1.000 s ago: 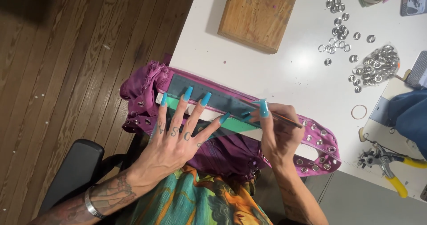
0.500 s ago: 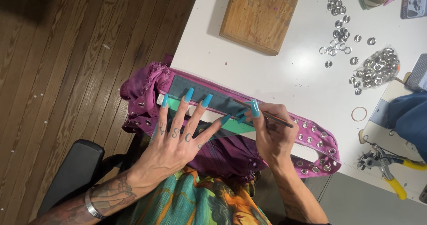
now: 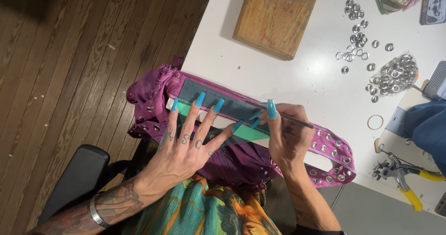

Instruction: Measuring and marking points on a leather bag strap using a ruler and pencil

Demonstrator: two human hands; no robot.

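Your left hand point(image 3: 186, 146) lies spread, fingers flat on the clear ruler point(image 3: 218, 105), pinning it over the purple eyeleted fabric point(image 3: 241, 156) at the white table's point(image 3: 306, 91) near edge. Your right hand point(image 3: 285, 135) pinches a thin pencil point(image 3: 290, 118), tip against the ruler's edge. Risk: the garment hangs partly off the table, so its weight may drag the fabric under the ruler and skew the line. Long nails lessen fingertip pressure, so the ruler may pivot.
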